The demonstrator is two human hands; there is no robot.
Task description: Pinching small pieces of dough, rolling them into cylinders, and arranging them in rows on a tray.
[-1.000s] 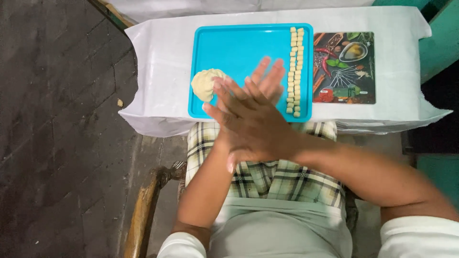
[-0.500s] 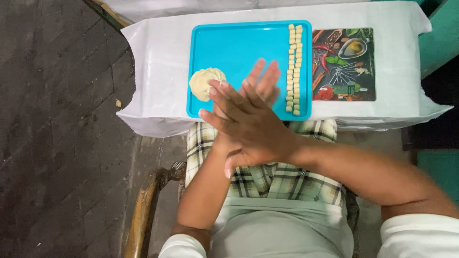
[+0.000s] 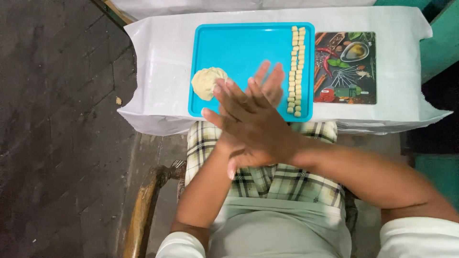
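My right hand [image 3: 253, 126] lies flat across my left hand [image 3: 268, 79], palm pressed to palm, above the near edge of a bright blue tray [image 3: 239, 43]. The right fingers point up and left; the left fingertips stick out beyond them. Whatever is between the palms is hidden. A pale lump of dough [image 3: 208, 82] rests on the tray's left side, just left of my hands. Two rows of several small dough pieces [image 3: 296, 71] run along the tray's right side, beside my left fingertips.
The tray sits on a narrow table covered in white plastic [image 3: 158, 62]. A printed mat with food pictures [image 3: 345, 67] lies right of the tray. A checked cloth [image 3: 267, 181] covers my lap. A wooden chair arm [image 3: 143, 210] is at lower left, over a dark stone floor [image 3: 57, 143].
My pressed palms have slid slightly against each other, the right fingers shifting a little left and back. The dough lump and the rows of pieces have not moved.
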